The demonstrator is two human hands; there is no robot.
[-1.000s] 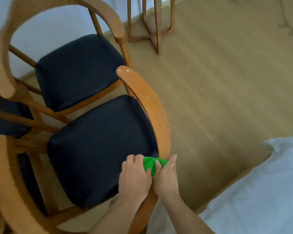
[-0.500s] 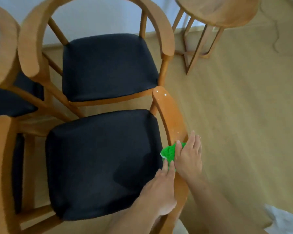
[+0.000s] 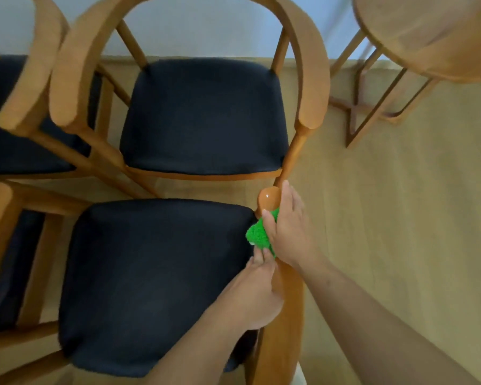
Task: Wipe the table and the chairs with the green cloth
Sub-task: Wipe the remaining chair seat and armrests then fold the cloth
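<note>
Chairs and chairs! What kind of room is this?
Probably a dining or sitting corner in a home. Matching wooden chairs with dark padded seats stand close together, a small round wooden table is beside them, and the floor is pale wood. Both hands are wiping one chair's armrest with a green cloth.

The light is soft and even, with only weak shadows on the floor (image 3: 400, 218). A small white glare spot sits on the glossy armrest tip (image 3: 267, 196) near the centre. Upper corners look blurred, and the wide lens bends the edges strongly.
</note>
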